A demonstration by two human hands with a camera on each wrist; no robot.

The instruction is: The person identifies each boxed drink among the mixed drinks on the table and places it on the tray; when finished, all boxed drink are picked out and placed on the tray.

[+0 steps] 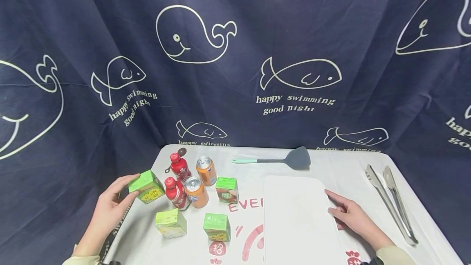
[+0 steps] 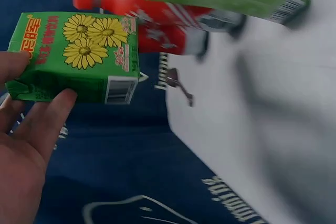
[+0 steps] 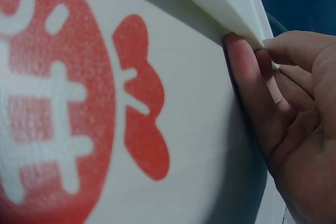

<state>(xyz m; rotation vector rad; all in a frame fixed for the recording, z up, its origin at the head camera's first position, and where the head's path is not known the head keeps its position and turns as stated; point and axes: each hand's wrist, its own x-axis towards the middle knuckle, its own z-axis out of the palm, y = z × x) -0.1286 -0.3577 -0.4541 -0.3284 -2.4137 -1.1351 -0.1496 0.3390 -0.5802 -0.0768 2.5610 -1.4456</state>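
My left hand (image 1: pixel 112 204) grips a green drink carton (image 1: pixel 148 188) with yellow flowers on it at the table's left edge. In the left wrist view the same carton (image 2: pixel 79 56) is tipped on its side, its flower panel showing. On the other side, my right hand (image 1: pixel 351 215) pinches the right edge of a white cutting board (image 1: pixel 298 220). The right wrist view shows the thumb above the board's edge and a finger (image 3: pixel 244 61) under it. Two red bottles (image 1: pixel 176 193) stand just right of the held carton.
Two orange cans (image 1: pixel 196 193) stand against the bottles. Three more cartons, a light one (image 1: pixel 171 223), a green one (image 1: pixel 217 228) and a green-brown one (image 1: pixel 227 190), stand nearby. A spatula (image 1: pixel 298 158) lies behind the board, tongs (image 1: pixel 393 203) to its right. A small spoon (image 1: pixel 182 151) lies behind the bottles.
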